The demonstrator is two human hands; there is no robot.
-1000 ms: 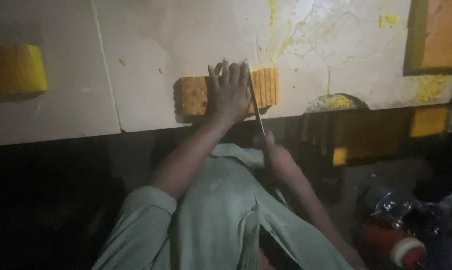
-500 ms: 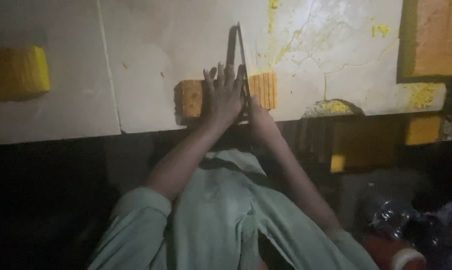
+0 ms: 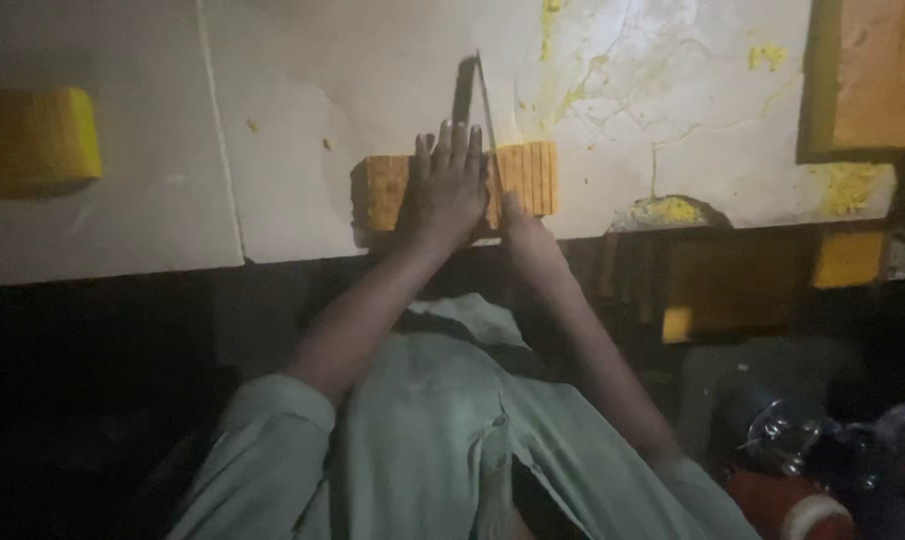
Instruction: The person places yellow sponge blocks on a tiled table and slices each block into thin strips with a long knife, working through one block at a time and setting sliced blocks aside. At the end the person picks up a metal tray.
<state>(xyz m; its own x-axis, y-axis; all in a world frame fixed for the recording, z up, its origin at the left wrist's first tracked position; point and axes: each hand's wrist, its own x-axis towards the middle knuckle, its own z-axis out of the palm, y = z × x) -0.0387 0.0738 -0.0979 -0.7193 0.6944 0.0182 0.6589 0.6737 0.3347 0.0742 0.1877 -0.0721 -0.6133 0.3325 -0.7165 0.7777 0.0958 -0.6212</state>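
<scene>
Bench [image 3: 303, 120]: a pale, cracked slab, smeared with yellow crumbs toward its far right; a seam runs from far edge to near edge left of centre.

Orange board [image 3: 873, 75]: set at the far right corner of the bench, partly out of view.

Yellow block [image 3: 35, 140], whole: placed at the left edge of the bench, well apart from the work.

Yellow slab [image 3: 528, 175]: laid at the near edge of the bench, about mid-length. Its right portion is seen scored into narrow upright slices; the left portion [image 3: 383, 190] appears uncut. By judgement, the cutting is partly done, with the part under and left of the hand remaining.

Left hand [image 3: 451, 190]: pressed flat on the slab's middle, fingers [image 3: 458, 140] extended and close together, gripping nothing; forearm stretched forward from a pale green sleeve.

Knife [image 3: 485, 105]: blade held on edge, pointing to the far edge, touching the slab just right of the left hand.

Right hand [image 3: 521, 225]: at the near edge, apparently clenched round the knife handle; the grip itself is blurred.
</scene>
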